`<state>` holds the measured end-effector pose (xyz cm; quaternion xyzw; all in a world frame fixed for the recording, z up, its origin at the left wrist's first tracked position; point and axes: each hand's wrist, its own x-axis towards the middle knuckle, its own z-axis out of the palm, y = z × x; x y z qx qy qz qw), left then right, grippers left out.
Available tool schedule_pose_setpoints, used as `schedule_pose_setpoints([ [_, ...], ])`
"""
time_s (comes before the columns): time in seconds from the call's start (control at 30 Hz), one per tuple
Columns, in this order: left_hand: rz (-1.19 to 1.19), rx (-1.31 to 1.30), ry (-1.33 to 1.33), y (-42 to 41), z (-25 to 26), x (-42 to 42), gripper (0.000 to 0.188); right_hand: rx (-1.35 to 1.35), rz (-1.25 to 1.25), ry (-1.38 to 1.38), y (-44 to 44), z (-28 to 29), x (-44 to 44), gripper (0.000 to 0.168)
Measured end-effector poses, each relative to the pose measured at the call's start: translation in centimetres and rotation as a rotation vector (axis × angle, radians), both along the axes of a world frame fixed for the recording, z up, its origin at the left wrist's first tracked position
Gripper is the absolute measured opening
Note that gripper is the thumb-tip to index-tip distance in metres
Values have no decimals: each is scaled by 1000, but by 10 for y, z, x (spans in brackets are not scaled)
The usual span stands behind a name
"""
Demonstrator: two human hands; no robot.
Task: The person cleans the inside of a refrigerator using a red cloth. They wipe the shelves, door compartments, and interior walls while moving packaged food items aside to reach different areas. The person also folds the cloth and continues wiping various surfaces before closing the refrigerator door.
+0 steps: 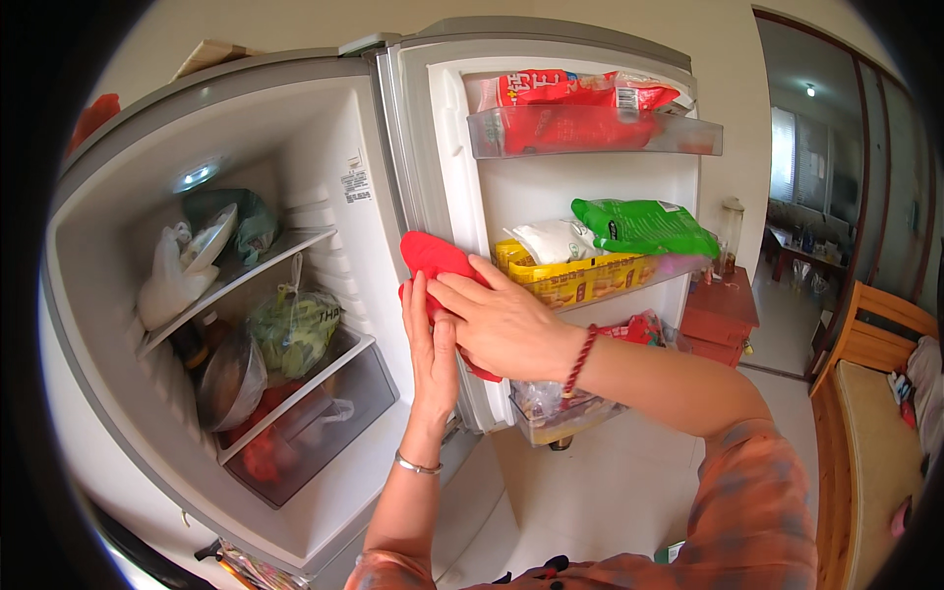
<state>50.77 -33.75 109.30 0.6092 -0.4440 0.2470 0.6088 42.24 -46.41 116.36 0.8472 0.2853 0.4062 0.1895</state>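
A red cloth (434, 252) is held by both of my hands near the hinge-side edge of the open refrigerator door (457, 55). My right hand (512, 321), with a dark red braided bracelet at the wrist, lies over the cloth with its fingers spread. From below, my left hand (431, 361) holds the cloth with its fingers pointing up; a silver bangle circles that wrist. Part of the cloth hangs below my right palm. The hands hide some of the door's edge and gasket.
The lit refrigerator compartment holds bagged vegetables (291, 332), covered bowls (232, 383) and a clear drawer (317, 435). Door bins carry a green packet (645, 227), yellow packets (590, 280) and red packets (582, 92). A red cabinet (715, 313) and a wooden bench (833, 442) stand to the right.
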Motion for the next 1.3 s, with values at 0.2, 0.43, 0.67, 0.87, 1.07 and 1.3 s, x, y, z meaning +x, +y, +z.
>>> schedule_pose_setpoints([
  [0.2,267,231,-278,-16,-3,-9,74,601,115,-265,-50,-14,-42,27],
  [0.43,444,59,-497,-32,60,43,61,527,64,-356,-49,-19,-30,24],
  [0.67,365,-208,-462,-50,184,52,54,580,184,-334,-53,-22,-18,15],
  [0.87,463,-143,-501,-56,90,58,53,641,230,-367,-56,-25,-9,12],
  [1.07,440,-48,-354,-44,-30,42,57,645,230,-353,-54,-26,-9,12],
  [1.3,432,-20,-309,-41,-60,27,60,610,201,-343,-52,-23,-11,12],
])
